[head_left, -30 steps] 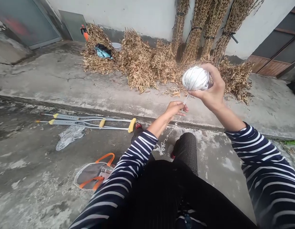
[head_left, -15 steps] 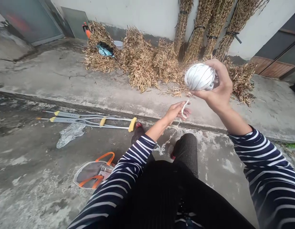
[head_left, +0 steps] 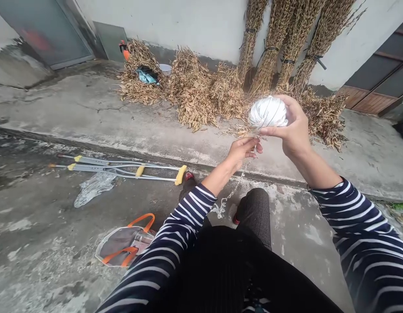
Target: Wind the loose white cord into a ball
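Note:
A ball of white yarn [head_left: 267, 114] is gripped in my right hand [head_left: 296, 130], its thumb below and its fingers around the far side. Just under the ball, my left hand [head_left: 241, 152] pinches the strand with thumb and forefinger, the other fingers curled loosely. Below my left hand a loose length of white yarn [head_left: 220, 210] trails down to the concrete between my legs, partly bunched there.
Crutches [head_left: 123, 168] and a clear plastic bag [head_left: 94, 189] lie on the ground at left. A bag with orange handles [head_left: 113, 243] sits nearer. Beyond a low concrete step [head_left: 100, 108] are heaps of dried stalks [head_left: 195, 100] and tied upright bundles [head_left: 270, 48].
My right hand has lowered the ball slightly to the left, turning it. My left fingers have closed up near its underside; the strand loop that hung over them no longer shows.

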